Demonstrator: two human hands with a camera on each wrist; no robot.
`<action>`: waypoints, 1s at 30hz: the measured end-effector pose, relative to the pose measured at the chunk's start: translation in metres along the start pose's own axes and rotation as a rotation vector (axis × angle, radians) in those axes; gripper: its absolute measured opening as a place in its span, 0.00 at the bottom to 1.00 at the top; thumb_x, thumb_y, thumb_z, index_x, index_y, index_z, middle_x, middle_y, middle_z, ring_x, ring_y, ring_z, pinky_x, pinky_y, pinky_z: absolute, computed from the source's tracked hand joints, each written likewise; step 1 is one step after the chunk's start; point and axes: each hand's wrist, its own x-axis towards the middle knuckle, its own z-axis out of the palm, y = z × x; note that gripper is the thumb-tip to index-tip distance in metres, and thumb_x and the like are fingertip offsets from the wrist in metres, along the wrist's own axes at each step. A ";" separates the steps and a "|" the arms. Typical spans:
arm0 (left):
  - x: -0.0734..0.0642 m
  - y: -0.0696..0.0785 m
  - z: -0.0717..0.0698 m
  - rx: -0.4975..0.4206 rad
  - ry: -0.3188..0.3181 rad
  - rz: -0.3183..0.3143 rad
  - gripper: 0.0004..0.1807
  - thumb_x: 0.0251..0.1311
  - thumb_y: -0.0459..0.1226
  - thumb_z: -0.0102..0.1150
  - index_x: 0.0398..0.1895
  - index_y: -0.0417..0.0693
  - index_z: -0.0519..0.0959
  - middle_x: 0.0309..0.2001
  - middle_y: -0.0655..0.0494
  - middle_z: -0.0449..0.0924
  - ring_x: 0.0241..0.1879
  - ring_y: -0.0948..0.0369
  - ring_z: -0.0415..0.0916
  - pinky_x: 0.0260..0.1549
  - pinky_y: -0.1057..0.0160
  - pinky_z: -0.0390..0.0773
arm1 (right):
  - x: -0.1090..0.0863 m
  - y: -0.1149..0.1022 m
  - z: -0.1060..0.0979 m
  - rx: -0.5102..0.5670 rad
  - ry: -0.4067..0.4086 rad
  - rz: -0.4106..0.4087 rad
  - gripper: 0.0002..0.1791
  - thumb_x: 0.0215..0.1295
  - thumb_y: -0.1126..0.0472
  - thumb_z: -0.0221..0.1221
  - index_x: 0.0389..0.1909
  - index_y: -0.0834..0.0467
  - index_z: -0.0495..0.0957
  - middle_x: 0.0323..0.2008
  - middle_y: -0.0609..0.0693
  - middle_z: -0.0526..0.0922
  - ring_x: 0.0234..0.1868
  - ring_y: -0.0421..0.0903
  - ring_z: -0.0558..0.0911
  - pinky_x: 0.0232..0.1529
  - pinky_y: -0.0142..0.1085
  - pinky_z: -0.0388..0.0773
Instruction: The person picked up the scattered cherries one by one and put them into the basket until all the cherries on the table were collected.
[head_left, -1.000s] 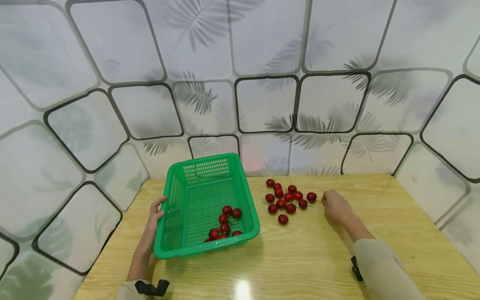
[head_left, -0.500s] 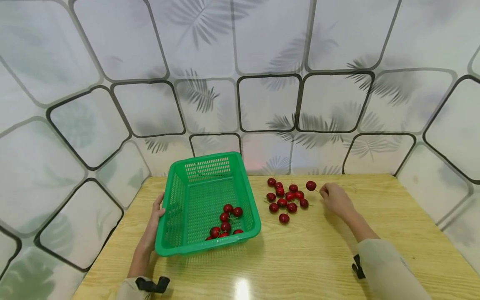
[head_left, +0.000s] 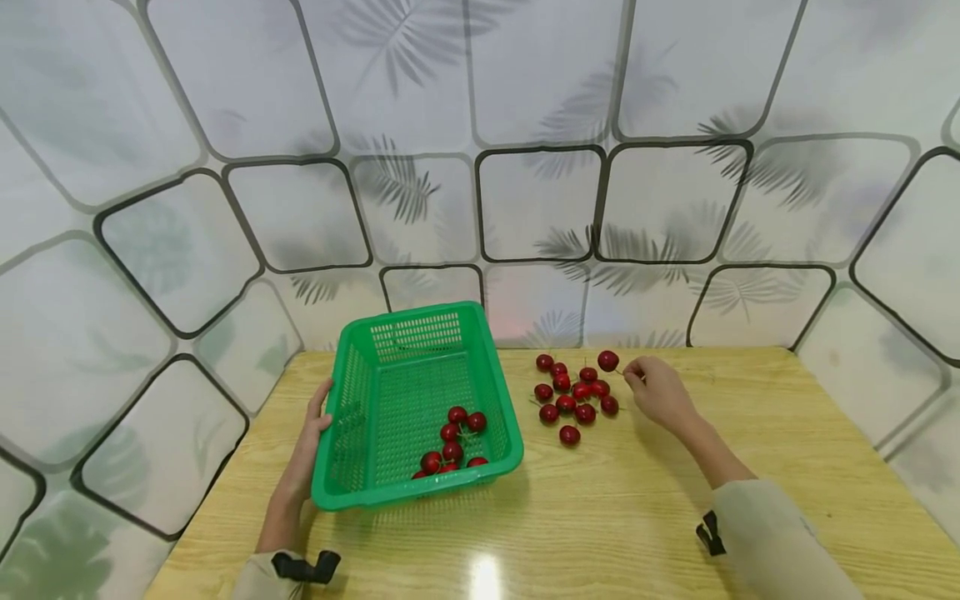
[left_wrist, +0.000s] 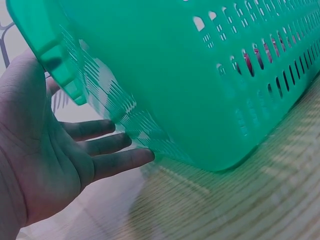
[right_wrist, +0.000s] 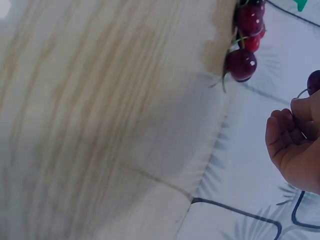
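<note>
Head view: hands well apart. Right hand pinches one cherry by the stem, at the back right of the loose cherries. Left hand is at the left side of the green basket, on the left part of the wooden table. Loose batch sits near the back edge; a strip of wood separates it from the basket's right rim. Wider stretches of wood run in front of the batch and from the right hand out to the right edge. Basket's front rim partly hides the lowest cherries inside, so no firm count.

Left wrist view: three straight, spread fingers against the basket's outer side wall; thumb mostly hidden behind the rim. Cherries inside are just red patches through slots. Basket cut off top and right.

Right wrist view: stem runs into the thumb-and-finger pinch; pinched cherry cut off at right. Loose batch cropped on top, basket only a green corner. Can't tell the pinched cherry's clearance over the wood.
</note>
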 end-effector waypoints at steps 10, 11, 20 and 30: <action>0.000 -0.001 0.000 0.002 0.010 0.012 0.31 0.80 0.44 0.25 0.81 0.54 0.36 0.78 0.43 0.32 0.55 0.65 0.68 0.43 0.67 0.75 | 0.003 -0.043 0.006 0.071 0.018 -0.067 0.06 0.70 0.70 0.54 0.39 0.69 0.79 0.34 0.60 0.80 0.31 0.49 0.76 0.33 0.41 0.72; 0.000 -0.001 0.000 0.007 0.011 0.009 0.31 0.80 0.45 0.25 0.81 0.54 0.36 0.78 0.44 0.32 0.55 0.64 0.67 0.44 0.67 0.75 | 0.003 -0.049 0.006 0.077 0.019 -0.077 0.06 0.70 0.70 0.54 0.38 0.69 0.79 0.33 0.60 0.80 0.30 0.49 0.75 0.33 0.41 0.72; 0.001 0.001 0.001 0.026 0.013 -0.020 0.31 0.80 0.46 0.25 0.81 0.55 0.38 0.78 0.45 0.31 0.58 0.60 0.63 0.46 0.67 0.73 | 0.002 -0.080 0.014 0.092 0.031 -0.178 0.04 0.67 0.72 0.56 0.36 0.68 0.79 0.30 0.55 0.78 0.30 0.47 0.73 0.33 0.40 0.71; 0.001 0.002 0.000 -0.014 0.011 -0.027 0.31 0.80 0.46 0.26 0.81 0.55 0.38 0.77 0.44 0.35 0.55 0.62 0.67 0.44 0.66 0.75 | 0.001 -0.096 0.027 0.115 0.032 -0.204 0.03 0.68 0.70 0.58 0.35 0.64 0.80 0.33 0.54 0.80 0.33 0.48 0.75 0.37 0.43 0.73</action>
